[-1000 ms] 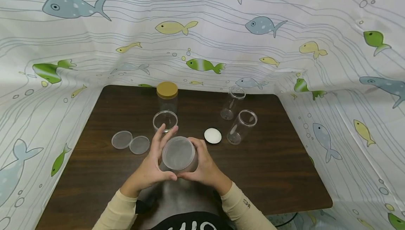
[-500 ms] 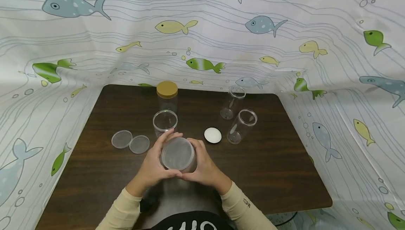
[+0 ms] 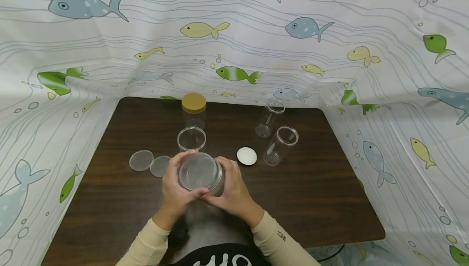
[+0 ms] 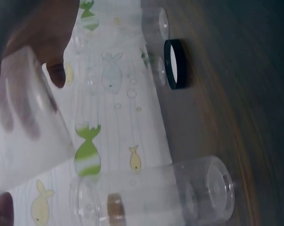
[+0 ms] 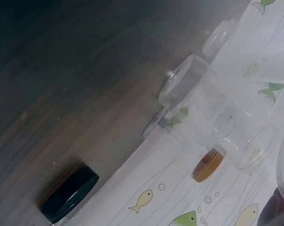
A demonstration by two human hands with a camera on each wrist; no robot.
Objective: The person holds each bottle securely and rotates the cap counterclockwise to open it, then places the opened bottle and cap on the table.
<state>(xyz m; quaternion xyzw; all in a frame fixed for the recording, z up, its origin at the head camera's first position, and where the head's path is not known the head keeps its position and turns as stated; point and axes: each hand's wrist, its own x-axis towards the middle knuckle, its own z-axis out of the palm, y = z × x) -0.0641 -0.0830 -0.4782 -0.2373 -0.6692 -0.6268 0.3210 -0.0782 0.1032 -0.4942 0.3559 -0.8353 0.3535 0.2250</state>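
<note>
Both hands hold a clear jar (image 3: 219,181) in front of the body, above the table. A round translucent lid (image 3: 198,171) faces up at its top; whether it is fastened cannot be told. My left hand (image 3: 176,186) curls round the jar's left side, its thumb at the near rim. From the right, my right hand (image 3: 234,188) grips the body, fingers behind and thumb in front. The left wrist view shows the cloudy jar wall (image 4: 27,132) close up. Just behind the held jar stands an open clear jar (image 3: 191,139), its lower part hidden by the hands.
A jar with a yellow lid (image 3: 193,104) stands at the back. Two translucent lids, one a flat disc (image 3: 141,160), lie left. A black-rimmed white lid (image 3: 247,156) lies right of the hands, near two tall clear jars (image 3: 280,146). Fish-patterned cloth (image 3: 234,42) surrounds the table (image 3: 318,201).
The left hand's fingers, spread off the jar earlier, have closed in around it. The jar has tipped and shifted slightly left, showing more of its right side.
</note>
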